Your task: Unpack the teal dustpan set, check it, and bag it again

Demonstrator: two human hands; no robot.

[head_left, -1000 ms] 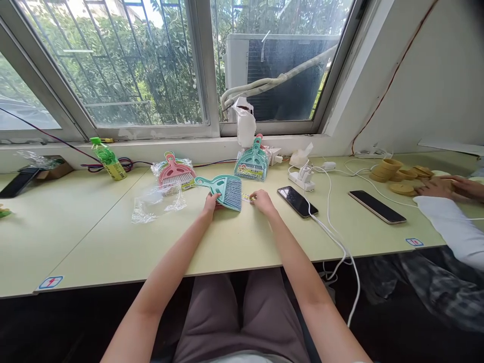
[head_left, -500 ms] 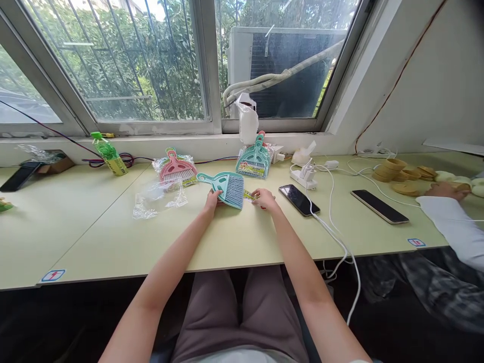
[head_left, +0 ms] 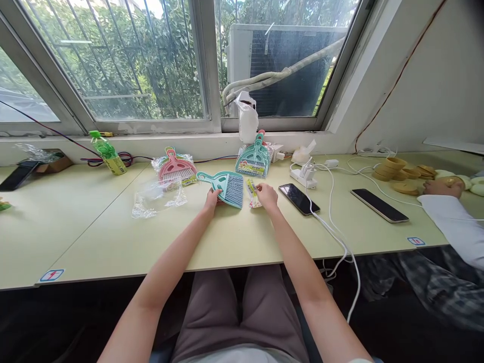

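Observation:
My left hand (head_left: 210, 199) grips the near left edge of a teal mini brush and dustpan set (head_left: 227, 185) lying flat on the pale green table (head_left: 113, 242). My right hand (head_left: 266, 195) pinches a small yellow printed label card (head_left: 251, 192), pulled clear of the brush's right side. A crumpled clear plastic bag (head_left: 159, 198) lies to the left of the brush.
A bagged pink set (head_left: 175, 169) and a bagged teal set (head_left: 254, 160) sit near the window sill. A green bottle (head_left: 106, 153), two phones (head_left: 299, 198) (head_left: 379, 205), a white charger with cables (head_left: 305, 175) and tan rings (head_left: 393, 168) are around. Another person's hand (head_left: 438, 187) rests at the right.
My right hand has drawn the label card out from under the brush and turned it up on the table. The other person's hands have shifted at the right.

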